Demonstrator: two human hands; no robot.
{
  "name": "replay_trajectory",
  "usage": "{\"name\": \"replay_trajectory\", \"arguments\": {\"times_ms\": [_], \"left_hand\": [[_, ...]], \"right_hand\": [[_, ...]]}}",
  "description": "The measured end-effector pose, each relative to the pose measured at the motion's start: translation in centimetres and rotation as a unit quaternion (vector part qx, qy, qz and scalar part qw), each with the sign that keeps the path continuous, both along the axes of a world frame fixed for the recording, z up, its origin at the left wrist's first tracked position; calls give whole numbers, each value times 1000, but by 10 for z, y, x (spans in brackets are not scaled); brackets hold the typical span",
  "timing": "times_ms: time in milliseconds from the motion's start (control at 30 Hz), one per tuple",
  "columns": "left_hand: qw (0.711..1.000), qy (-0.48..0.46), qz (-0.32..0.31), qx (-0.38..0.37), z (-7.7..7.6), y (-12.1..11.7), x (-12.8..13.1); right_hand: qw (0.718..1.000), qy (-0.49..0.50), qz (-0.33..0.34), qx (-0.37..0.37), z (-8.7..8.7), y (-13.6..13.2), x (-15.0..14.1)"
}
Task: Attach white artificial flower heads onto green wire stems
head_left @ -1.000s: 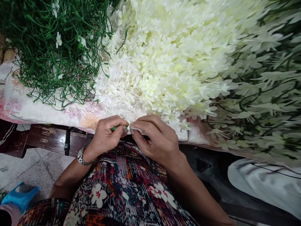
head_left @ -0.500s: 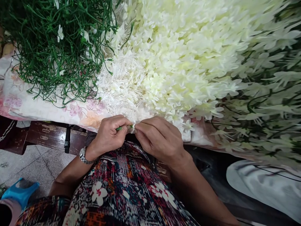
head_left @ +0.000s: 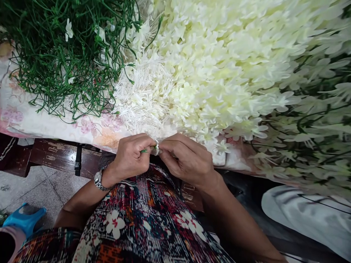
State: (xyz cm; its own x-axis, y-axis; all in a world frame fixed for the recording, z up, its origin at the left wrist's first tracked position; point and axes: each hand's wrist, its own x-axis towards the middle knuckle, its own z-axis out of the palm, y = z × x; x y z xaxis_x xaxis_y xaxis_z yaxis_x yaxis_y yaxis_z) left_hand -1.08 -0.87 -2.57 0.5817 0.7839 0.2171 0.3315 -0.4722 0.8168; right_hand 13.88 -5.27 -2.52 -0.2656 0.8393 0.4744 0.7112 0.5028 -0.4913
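Note:
My left hand (head_left: pixel 131 157), with a watch on its wrist, pinches a thin green stem (head_left: pixel 144 150) at the table's near edge. My right hand (head_left: pixel 186 159) meets it fingertip to fingertip, pinching a small white flower piece (head_left: pixel 157 148) at the stem's tip. Both hands hover over my patterned lap, just below a heap of cream artificial petals (head_left: pixel 219 69) and a patch of white stamen pieces (head_left: pixel 139 98).
A tangle of bare green stems (head_left: pixel 63 54) lies at the left on a floral cloth (head_left: pixel 41 124) that covers a dark wooden table (head_left: pixel 55 157). Finished white flower sprays (head_left: pixel 309 135) are piled at the right. A blue shoe (head_left: pixel 23 221) rests on the tiled floor.
The two hands have drawn closer, and the white piece in the right fingers has slid toward the green stem tip. The view has shifted slightly.

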Motion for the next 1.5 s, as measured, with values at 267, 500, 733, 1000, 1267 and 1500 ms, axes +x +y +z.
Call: {"name": "replay_trajectory", "arguments": {"times_ms": [267, 500, 733, 1000, 1267, 1500], "left_hand": [[999, 34, 23, 9, 3, -2, 5], [999, 44, 30, -5, 4, -2, 8], [998, 46, 29, -16, 2, 0, 8], [996, 5, -9, -93, 15, 4, -6], [966, -79, 14, -246, 17, 1, -8], [963, -117, 60, -234, 14, -3, -9]], "right_hand": [[999, 34, -2, 1, -8, 1, 1], [998, 55, -8, 8, -13, 1, 1], [999, 49, -2, 8, -15, 2, 1], [996, 44, -5, 72, -6, -1, 2], [997, 41, 0, 72, 5, -3, 0], [994, 112, -12, -9, 12, -3, -4]]}}
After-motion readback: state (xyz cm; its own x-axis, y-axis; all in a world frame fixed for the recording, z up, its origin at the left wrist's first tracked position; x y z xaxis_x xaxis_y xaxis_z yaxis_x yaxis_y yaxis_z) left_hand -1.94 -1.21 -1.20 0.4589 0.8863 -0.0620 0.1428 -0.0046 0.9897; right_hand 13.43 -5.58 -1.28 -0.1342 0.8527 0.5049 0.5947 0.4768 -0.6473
